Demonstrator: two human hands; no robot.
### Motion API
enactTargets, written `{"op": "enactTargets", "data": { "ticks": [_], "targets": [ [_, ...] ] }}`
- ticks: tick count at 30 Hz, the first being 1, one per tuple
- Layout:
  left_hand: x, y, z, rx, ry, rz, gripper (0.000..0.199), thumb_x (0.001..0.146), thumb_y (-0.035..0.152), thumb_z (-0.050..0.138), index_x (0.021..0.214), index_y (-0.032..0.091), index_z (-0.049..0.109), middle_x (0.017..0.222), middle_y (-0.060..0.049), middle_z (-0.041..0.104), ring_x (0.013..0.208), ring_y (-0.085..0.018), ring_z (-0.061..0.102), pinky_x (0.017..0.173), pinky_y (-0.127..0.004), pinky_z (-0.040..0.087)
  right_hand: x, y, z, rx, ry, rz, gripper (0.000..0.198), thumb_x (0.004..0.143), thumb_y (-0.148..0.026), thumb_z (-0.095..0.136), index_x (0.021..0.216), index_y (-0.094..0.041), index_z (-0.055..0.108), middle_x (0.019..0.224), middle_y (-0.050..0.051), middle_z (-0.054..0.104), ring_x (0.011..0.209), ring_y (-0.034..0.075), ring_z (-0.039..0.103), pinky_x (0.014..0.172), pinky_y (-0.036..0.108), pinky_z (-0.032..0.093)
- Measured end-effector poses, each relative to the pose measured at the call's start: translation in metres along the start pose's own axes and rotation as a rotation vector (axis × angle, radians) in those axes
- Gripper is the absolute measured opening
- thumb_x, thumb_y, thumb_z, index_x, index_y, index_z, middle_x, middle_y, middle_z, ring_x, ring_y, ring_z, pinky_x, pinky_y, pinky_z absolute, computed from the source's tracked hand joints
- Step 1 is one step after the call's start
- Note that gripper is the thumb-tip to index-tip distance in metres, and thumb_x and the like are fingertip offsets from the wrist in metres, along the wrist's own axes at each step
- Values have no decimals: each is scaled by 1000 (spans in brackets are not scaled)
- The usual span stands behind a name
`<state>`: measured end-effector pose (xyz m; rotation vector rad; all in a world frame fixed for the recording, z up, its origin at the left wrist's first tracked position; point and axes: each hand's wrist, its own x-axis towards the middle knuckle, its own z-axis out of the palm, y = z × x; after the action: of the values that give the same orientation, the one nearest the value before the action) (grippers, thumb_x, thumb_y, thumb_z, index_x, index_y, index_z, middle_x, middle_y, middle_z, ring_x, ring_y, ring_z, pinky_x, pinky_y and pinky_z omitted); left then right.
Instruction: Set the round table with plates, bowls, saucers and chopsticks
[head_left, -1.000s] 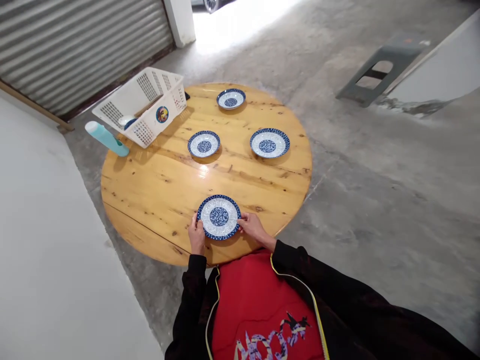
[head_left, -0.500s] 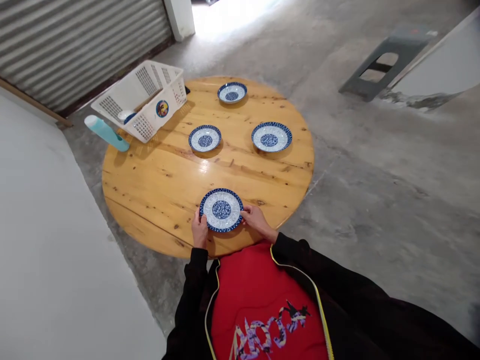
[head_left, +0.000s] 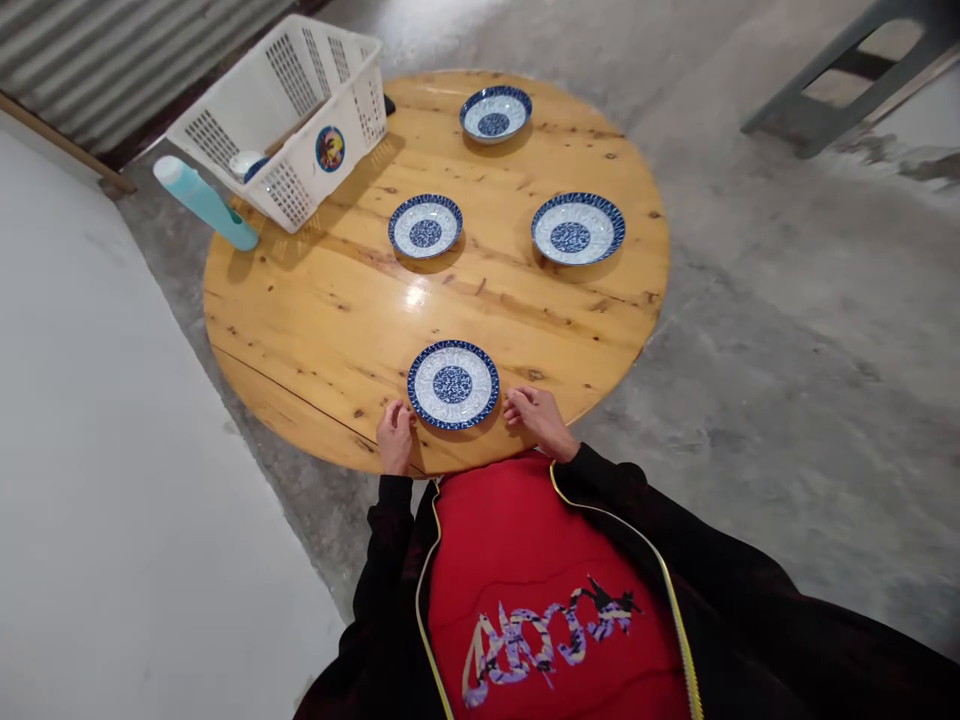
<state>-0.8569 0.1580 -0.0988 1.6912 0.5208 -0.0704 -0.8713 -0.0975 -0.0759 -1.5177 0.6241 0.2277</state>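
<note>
A round plate (head_left: 453, 385) with a dark blue rim and a blue speckled centre lies flat near the table's front edge. Just left of its rim is my left hand (head_left: 395, 435), fingers loosely bent and a little apart, holding nothing. On the other side, my right hand (head_left: 537, 415) is off the rim by a small gap, its fingers loosely curled and nothing in them. Farther back lie three matching blue-and-white dishes: a middle dish (head_left: 425, 227), a right dish (head_left: 577, 229) and a far dish (head_left: 496, 114).
The round wooden table (head_left: 322, 350) bears a white plastic basket (head_left: 300, 185) at the back left, with dishware inside. A light blue bottle-like holder (head_left: 206, 205) leans beside it. A grey stool (head_left: 847, 80) stands on the concrete floor; a white wall (head_left: 112, 450) runs along the left.
Both hands have let go of the front plate and drawn outward from its rim. The plate stays lying on the table. My view has tipped down and closer.
</note>
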Motion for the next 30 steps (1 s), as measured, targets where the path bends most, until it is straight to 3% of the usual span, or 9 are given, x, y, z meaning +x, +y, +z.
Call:
{"op": "enactTargets", "data": {
  "ticks": [7, 15, 21, 30],
  "targets": [
    [-14, -2, -5, -51, 35, -31, 32, 85, 36, 58, 106, 13, 66, 87, -7, 69, 76, -16, 67, 72, -30, 57, 1, 9, -8, 39, 74, -2, 28, 81, -42, 71, 75, -17, 63, 70, 3, 64, 53, 10, 58, 47, 20, 50],
    [-29, 3, -2, 13, 9, -83, 25, 87, 35, 57, 100, 15, 66, 75, -2, 66, 69, -13, 65, 66, -23, 53, -5, 12, -2, 24, 3, 21, 30, 76, -44, 76, 75, -16, 66, 70, 4, 67, 52, 12, 60, 46, 21, 52],
    [-27, 3, 7, 124, -81, -42, 22, 90, 33, 53, 94, 16, 67, 72, -2, 66, 67, -13, 65, 65, -23, 50, -3, 9, 6, -5, -40, 16, 18, 77, -35, 75, 74, -18, 68, 64, 3, 67, 52, 14, 62, 47, 23, 54],
    [-16, 6, 16, 259, -62, 35, 21, 89, 31, 52, 76, 18, 63, 67, 1, 63, 64, -12, 62, 66, -22, 48, 1, -3, 15, -53, -39, 3, 13, 76, -22, 73, 71, -15, 65, 54, 1, 63, 50, 14, 62, 47, 22, 52]
  ]
}}
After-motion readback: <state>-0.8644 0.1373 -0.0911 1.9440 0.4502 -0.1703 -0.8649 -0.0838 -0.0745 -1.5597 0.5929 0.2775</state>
